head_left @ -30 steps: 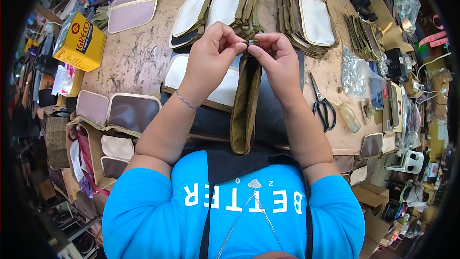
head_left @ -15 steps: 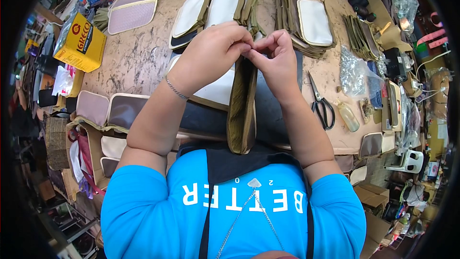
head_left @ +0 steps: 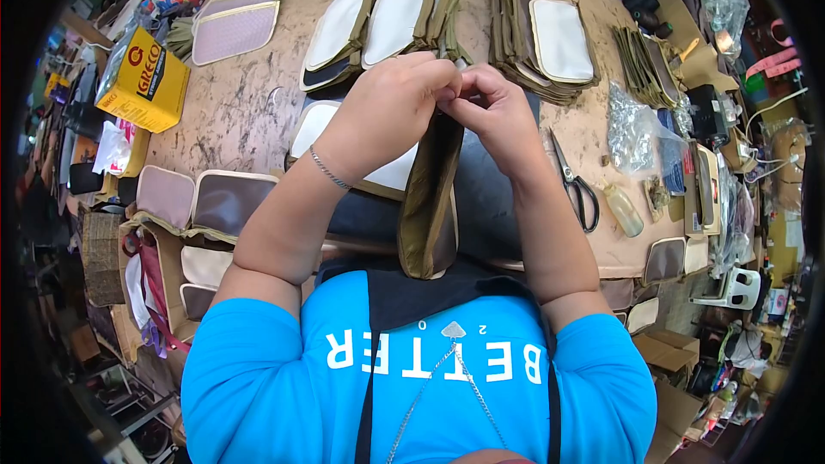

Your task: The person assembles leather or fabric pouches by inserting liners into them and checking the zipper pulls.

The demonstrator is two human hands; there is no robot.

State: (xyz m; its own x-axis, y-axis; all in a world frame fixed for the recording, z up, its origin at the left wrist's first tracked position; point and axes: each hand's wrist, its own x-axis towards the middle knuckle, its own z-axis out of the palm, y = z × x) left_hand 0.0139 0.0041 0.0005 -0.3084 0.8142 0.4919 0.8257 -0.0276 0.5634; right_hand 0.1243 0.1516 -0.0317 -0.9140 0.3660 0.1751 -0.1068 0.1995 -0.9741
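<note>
An olive-lined pouch piece with pale edging (head_left: 421, 206) stands on its edge, its near end by my apron, its folded sides slightly spread. My left hand (head_left: 400, 99) is closed on its far end, thumb and fingers pinched together. My right hand (head_left: 494, 112) pinches the same end from the other side, fingertips meeting the left ones. What exactly lies between the fingertips is hidden. Beneath the pouch piece is a black mat (head_left: 485, 198), with a white-faced panel (head_left: 391, 174) partly under my left wrist.
Stacked white-faced pouch pieces (head_left: 402, 17) and another stack (head_left: 563, 39) lie beyond my hands. Black-handled scissors (head_left: 577, 189) and a clear bottle (head_left: 624, 210) are at right. A yellow tin (head_left: 148, 82) stands at left, near brown panels (head_left: 230, 202).
Both hands have come slightly nearer to me, still pinching the far end. The pouch piece's near end has shifted a little left, showing more of one outer side.
</note>
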